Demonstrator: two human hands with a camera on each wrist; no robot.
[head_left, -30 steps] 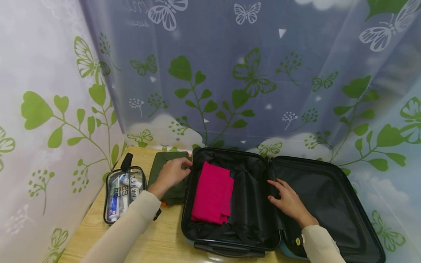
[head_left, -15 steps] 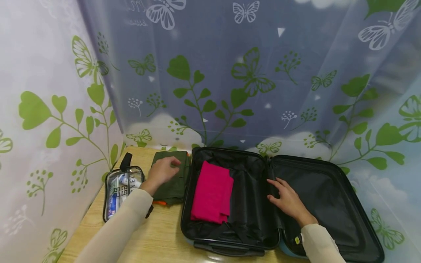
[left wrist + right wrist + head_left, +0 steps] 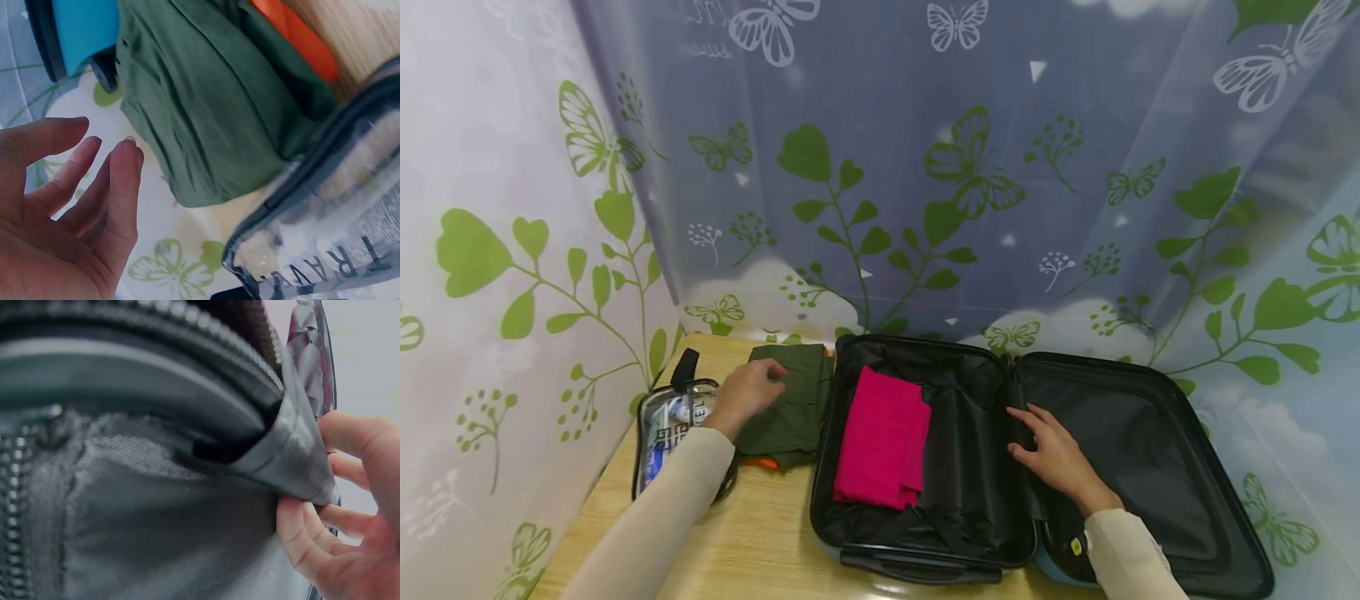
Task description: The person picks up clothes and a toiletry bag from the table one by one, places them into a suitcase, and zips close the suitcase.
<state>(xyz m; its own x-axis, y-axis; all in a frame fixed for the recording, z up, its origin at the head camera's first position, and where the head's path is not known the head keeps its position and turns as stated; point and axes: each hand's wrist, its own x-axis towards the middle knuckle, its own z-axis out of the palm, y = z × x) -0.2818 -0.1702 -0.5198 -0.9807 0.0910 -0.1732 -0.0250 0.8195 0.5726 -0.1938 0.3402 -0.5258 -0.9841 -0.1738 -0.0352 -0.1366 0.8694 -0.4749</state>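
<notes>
My left hand (image 3: 747, 397) hovers over the left part of a folded dark green garment (image 3: 801, 408), its fingers loosely bent and holding nothing. In the left wrist view a gap separates the fingertips from the green cloth (image 3: 212, 106). Close by the left wrist lies a clear toiletry bag (image 3: 658, 429) with black edging, partly hidden by the arm. A folded bright pink garment (image 3: 880, 442) lies in the left half of an open black-lined suitcase (image 3: 977, 450). My right hand (image 3: 1060, 454) rests at the suitcase's middle hinge, relaxed fingers touching the lining flap (image 3: 294, 437).
Something orange (image 3: 760, 463) peeks out from beneath the green garment. The suitcase's right half (image 3: 1135, 475) lies open flat. Wooden tabletop (image 3: 760, 533) shows in front on the left. Printed curtains (image 3: 887, 167) enclose the back and sides.
My left hand has drawn back leftward from the suitcase's edge, across the green garment toward the toiletry bag. The right hand has stayed at the hinge.
</notes>
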